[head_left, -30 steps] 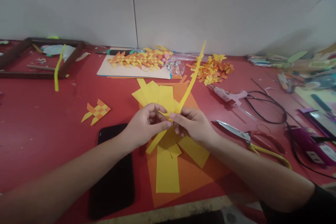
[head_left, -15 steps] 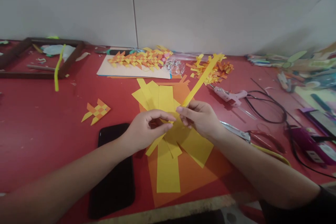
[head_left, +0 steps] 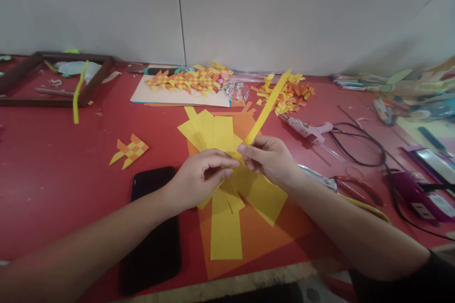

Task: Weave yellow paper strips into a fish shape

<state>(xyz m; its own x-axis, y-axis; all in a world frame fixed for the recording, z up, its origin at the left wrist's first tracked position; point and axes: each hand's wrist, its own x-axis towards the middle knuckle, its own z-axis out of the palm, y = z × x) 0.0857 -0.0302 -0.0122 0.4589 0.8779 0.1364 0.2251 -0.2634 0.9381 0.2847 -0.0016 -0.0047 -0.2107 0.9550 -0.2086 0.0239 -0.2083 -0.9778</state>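
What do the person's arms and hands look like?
The left hand and right hand wear no visible gloves, rings or watch. The left forearm is bare to the frame's edge; the right forearm is bare up to a black sleeve.

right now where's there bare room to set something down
Largest: mostly bare red tabletop at left, between dark frame, paper fish and left forearm. Smaller: between that fish and the yellow sheets. Crowded: the right, with glue gun and scissors; the back, with woven pieces and clippings.

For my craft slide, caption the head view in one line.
The right hand holds a narrow yellow paper strip, the left hand close by, above overlapping rectangular yellow paper pieces.
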